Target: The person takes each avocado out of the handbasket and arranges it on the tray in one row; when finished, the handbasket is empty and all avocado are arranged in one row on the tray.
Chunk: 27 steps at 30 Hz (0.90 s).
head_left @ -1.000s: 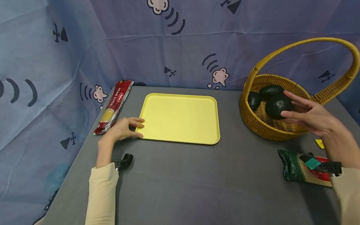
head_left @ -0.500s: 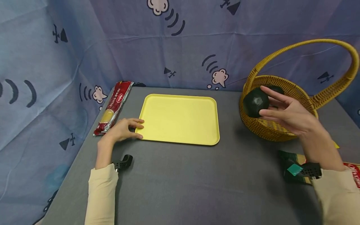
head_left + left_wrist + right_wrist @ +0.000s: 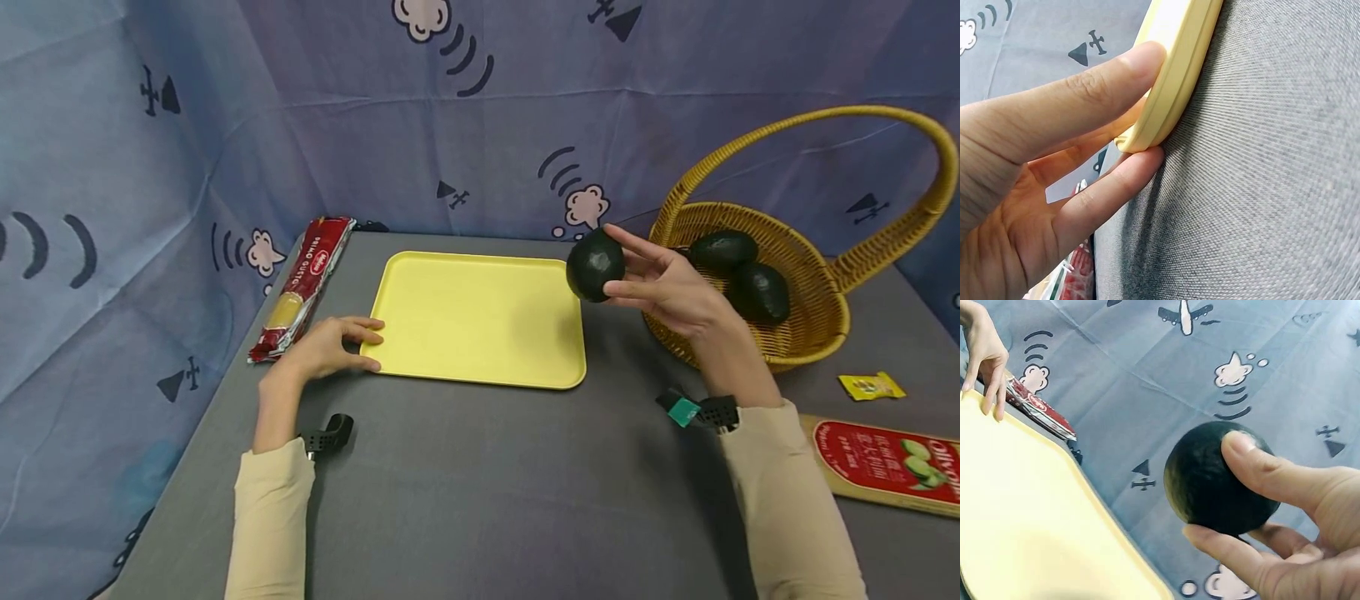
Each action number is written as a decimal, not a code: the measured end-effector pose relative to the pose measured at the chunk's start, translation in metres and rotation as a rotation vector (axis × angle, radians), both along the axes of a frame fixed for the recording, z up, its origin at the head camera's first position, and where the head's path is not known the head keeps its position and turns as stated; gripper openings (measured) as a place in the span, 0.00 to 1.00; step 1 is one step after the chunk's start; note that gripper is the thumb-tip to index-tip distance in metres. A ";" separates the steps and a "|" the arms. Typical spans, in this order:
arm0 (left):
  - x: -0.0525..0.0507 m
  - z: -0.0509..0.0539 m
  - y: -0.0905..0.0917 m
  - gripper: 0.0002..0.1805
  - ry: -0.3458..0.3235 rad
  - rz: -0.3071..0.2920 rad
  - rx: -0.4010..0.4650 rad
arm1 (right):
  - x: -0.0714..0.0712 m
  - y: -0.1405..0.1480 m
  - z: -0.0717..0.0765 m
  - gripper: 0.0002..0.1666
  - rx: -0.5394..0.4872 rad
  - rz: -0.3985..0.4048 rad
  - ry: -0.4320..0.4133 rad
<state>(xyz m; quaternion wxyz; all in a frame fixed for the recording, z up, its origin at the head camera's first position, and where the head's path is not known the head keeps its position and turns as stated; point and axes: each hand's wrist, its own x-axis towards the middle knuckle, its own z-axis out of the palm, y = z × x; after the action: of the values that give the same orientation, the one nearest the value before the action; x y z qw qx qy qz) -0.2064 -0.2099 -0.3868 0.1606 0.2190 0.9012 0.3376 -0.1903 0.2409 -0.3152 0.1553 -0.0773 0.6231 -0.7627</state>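
Note:
In the head view a dark green avocado point(image 3: 595, 265) is pinched between the thumb and fingers of my right hand point(image 3: 671, 287). It is held up above the right edge of the yellow tray point(image 3: 480, 321). The right wrist view shows the avocado point(image 3: 1210, 478) close, with the thumb on top and fingers beneath. My left hand point(image 3: 322, 346) grips the tray's near left corner. In the left wrist view the thumb and fingers touch the rim point(image 3: 1175, 81) from different sides. Two more avocados point(image 3: 759, 293) lie in the wicker basket point(image 3: 813, 321).
A red pasta packet point(image 3: 303, 287) lies left of the tray, close to the left hand. At the right are a small yellow wrapped piece point(image 3: 872, 386) and a red and tan packet point(image 3: 885, 462), partly behind the right sleeve. The basket's tall handle point(image 3: 787, 125) arches above it. Patterned cloth hangs behind.
My right hand has lifted the avocado out of the basket and carried it left to the tray's right edge. The left hand and tray have stayed where they were.

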 end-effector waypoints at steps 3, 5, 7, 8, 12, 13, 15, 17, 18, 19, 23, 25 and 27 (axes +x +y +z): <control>0.001 0.000 -0.003 0.25 -0.005 0.017 -0.007 | -0.011 -0.014 -0.011 0.48 -0.054 0.033 -0.007; 0.002 0.000 -0.004 0.25 -0.014 0.029 -0.014 | -0.017 -0.022 -0.018 0.48 -0.078 0.057 -0.011; 0.001 0.000 -0.002 0.25 -0.013 0.030 -0.020 | -0.022 -0.027 -0.025 0.48 -0.096 0.071 -0.018; 0.000 0.000 -0.001 0.25 -0.010 0.025 -0.022 | -0.024 -0.029 -0.028 0.48 -0.101 0.074 -0.019; -0.003 -0.001 0.005 0.25 0.014 0.000 -0.014 | -0.031 -0.031 -0.039 0.48 -0.128 0.081 -0.012; -0.004 0.000 0.007 0.25 0.013 0.000 -0.012 | -0.032 -0.032 -0.042 0.48 -0.132 0.082 -0.008; -0.005 0.000 0.009 0.25 0.017 -0.001 -0.009 | -0.036 -0.033 -0.047 0.48 -0.143 0.095 0.002; -0.005 0.000 0.009 0.25 0.014 0.003 -0.007 | -0.040 -0.034 -0.052 0.48 -0.155 0.108 0.011; -0.006 0.000 0.009 0.25 0.016 0.003 -0.007 | -0.041 -0.035 -0.054 0.48 -0.162 0.115 0.016; -0.006 -0.001 0.009 0.25 0.019 0.000 -0.007 | -0.043 -0.037 -0.056 0.48 -0.167 0.123 0.020; -0.006 -0.003 0.005 0.25 0.019 0.001 -0.006 | -0.051 -0.047 -0.066 0.48 -0.165 0.151 0.041; -0.005 -0.003 0.003 0.25 0.007 0.015 -0.006 | -0.055 -0.054 -0.070 0.48 -0.150 0.153 0.047; -0.003 -0.002 0.000 0.25 -0.005 0.031 -0.010 | -0.059 -0.063 -0.074 0.48 -0.122 0.146 0.051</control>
<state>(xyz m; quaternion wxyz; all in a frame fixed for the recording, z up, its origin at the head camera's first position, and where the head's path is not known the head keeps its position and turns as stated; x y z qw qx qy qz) -0.2094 -0.2097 -0.3888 0.1589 0.2034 0.9057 0.3363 -0.2494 0.1775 -0.3890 0.1893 -0.1513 0.5719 -0.7837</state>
